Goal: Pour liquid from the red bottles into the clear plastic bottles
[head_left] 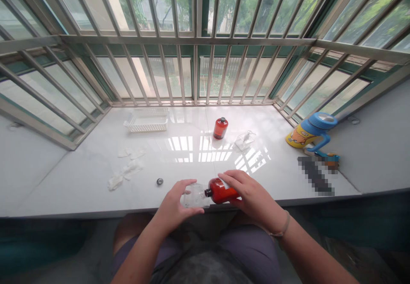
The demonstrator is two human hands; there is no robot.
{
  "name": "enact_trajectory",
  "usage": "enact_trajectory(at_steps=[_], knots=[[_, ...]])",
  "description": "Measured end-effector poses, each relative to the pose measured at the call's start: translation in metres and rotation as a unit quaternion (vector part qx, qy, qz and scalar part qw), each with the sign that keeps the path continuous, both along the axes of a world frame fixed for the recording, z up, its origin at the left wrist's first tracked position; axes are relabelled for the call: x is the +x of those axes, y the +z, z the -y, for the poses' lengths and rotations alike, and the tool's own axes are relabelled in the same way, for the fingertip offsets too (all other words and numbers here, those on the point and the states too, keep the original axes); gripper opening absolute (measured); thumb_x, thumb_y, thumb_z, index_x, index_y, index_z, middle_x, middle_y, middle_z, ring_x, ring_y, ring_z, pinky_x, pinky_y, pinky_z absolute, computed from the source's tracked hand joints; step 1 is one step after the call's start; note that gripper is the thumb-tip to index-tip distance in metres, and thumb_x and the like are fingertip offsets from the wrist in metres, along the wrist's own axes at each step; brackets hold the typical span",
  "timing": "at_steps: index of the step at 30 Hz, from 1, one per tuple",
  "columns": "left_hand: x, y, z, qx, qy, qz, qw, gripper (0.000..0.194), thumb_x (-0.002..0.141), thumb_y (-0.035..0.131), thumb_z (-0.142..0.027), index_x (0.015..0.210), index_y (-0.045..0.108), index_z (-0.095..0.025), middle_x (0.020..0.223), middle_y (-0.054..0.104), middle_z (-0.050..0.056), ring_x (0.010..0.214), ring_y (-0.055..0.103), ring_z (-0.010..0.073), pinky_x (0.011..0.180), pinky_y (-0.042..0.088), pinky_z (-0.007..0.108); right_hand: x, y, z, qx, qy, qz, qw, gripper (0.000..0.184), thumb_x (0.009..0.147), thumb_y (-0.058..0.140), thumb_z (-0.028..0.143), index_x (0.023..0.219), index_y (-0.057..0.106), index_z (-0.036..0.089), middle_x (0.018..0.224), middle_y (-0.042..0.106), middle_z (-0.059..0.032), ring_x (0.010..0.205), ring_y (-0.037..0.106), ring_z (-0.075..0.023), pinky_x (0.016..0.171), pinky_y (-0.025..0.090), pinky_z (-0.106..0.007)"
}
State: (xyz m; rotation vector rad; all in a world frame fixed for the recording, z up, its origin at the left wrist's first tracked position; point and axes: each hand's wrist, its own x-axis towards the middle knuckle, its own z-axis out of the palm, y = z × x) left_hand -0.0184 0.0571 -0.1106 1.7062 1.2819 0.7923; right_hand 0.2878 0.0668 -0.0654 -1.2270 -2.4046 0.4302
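Observation:
My left hand [173, 205] is closed around a clear bottle [194, 195] near the counter's front edge. My right hand [251, 190] grips a red bottle [219, 191] that is tipped on its side, with its dark neck pointing left. That neck meets the mouth of the clear bottle; whether liquid is flowing I cannot tell. A small black cap [159, 182] lies on the counter to the left of my left hand. Farther back stands a second red bottle [221, 129] with a dark cap, and beside it a clear glass or plastic piece [245, 140].
The white counter [179, 168] runs below a barred window. At the back left sits a white perforated basket [147, 124]; crumpled white tissues [124, 175] lie in front of it. A blue and yellow handled flask [309, 131] stands at the right, near a blurred-out dark object [315, 176].

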Motion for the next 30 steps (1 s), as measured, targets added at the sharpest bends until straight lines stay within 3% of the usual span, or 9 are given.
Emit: enact_trajectory(at_steps=[10, 22, 30], knots=[[0.007, -0.005, 0.003, -0.064, 0.016, 0.049, 0.997, 0.079, 0.067, 0.1, -0.045, 0.136, 0.065, -0.03, 0.144, 0.067, 0.009, 0.122, 0.071, 0.0313, 0.107, 0.062, 0.05, -0.001, 0.017, -0.002, 0.02, 0.013, 0.024, 0.999, 0.091, 0.074, 0.064, -0.004, 0.155, 0.05, 0.032, 0.139, 0.066, -0.0097, 0.125, 0.065, -0.0306, 0.105, 0.061, -0.048], [0.007, -0.014, 0.004, -0.077, 0.021, 0.078, 0.994, 0.079, 0.066, 0.1, -0.046, 0.136, 0.066, -0.03, 0.145, 0.067, 0.01, 0.121, 0.072, 0.0323, 0.108, 0.061, 0.052, -0.001, 0.012, -0.004, 0.033, 0.01, 0.045, 0.998, 0.091, 0.074, 0.064, -0.005, 0.155, 0.05, 0.033, 0.14, 0.064, -0.0102, 0.124, 0.065, -0.0312, 0.104, 0.06, -0.05], [0.011, -0.009, 0.005, -0.093, 0.016, 0.075, 0.993, 0.079, 0.068, 0.099, -0.044, 0.138, 0.064, -0.03, 0.145, 0.066, 0.011, 0.126, 0.069, 0.0338, 0.109, 0.061, 0.053, -0.002, 0.018, -0.004, 0.043, 0.013, 0.047, 0.998, 0.09, 0.074, 0.064, -0.004, 0.155, 0.05, 0.033, 0.139, 0.065, -0.0098, 0.125, 0.065, -0.032, 0.104, 0.06, -0.051]])
